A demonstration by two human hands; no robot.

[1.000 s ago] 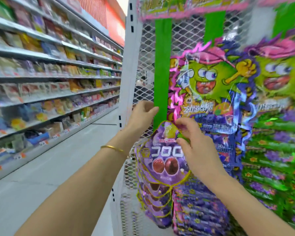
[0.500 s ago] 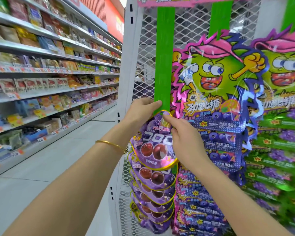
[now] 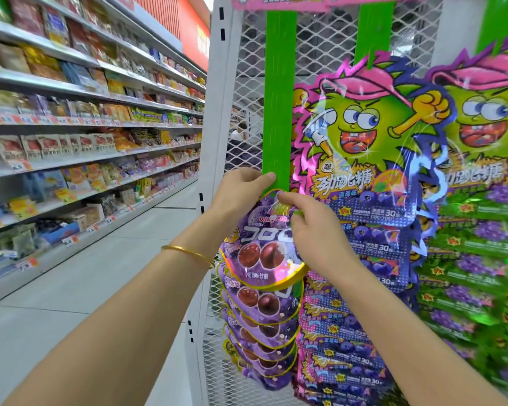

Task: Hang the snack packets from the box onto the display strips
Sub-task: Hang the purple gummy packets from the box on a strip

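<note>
Packet (image 3: 261,253) lies against the strip (image 3: 279,98), atop the purple stack (image 3: 258,332) hanging below. The right grip (image 3: 314,230) pinches the packet's top edge, probably to hook it on; the left grip (image 3: 244,186) pinches the strip just above, steadying it against the push.

Shop aisle: stocked price-tagged shelves (image 3: 94,118), hanging snack packets (image 3: 364,136).
</note>
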